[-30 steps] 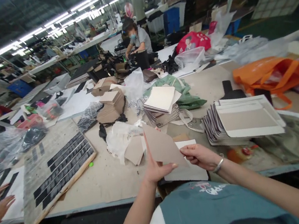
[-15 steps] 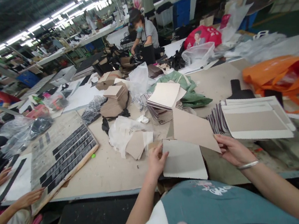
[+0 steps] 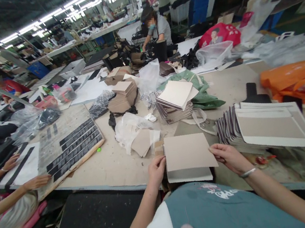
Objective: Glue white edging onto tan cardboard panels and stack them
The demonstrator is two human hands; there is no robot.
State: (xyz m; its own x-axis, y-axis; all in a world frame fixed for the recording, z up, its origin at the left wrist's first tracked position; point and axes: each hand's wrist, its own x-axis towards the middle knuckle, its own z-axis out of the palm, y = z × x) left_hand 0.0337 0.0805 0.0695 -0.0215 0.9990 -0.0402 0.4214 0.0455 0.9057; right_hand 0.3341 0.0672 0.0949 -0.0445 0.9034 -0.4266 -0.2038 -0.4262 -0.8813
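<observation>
A flat tan cardboard sheet (image 3: pixel 187 151) is stretched between my hands. My left hand (image 3: pixel 157 169) pinches its left edge, and my right hand (image 3: pixel 227 156) grips the right edge near the lower corner. Under it lies a larger whitish panel (image 3: pixel 189 175), whose front strip shows; the rest is covered by the sheet. To the right stands a pile of white-edged panels (image 3: pixel 269 125) with tan centres. Ahead is a taller stack of pale panels (image 3: pixel 177 94). Left of the sheet, several loose tan pieces (image 3: pixel 141 142) rest on a crumpled white plastic bag (image 3: pixel 125 128).
A board with black strips (image 3: pixel 72 147) lies to the left, where a co-worker's hands (image 3: pixel 36 182) work. An orange bag (image 3: pixel 296 78) sits at the right, and green cloth (image 3: pixel 208 96) bunches behind the stack. Across the table another person (image 3: pixel 159 30) handles dark items.
The cardboard sheet has come down from a tilted position and now lies level over the whitish panel. My left hand has taken hold of its left edge. The view has shifted slightly.
</observation>
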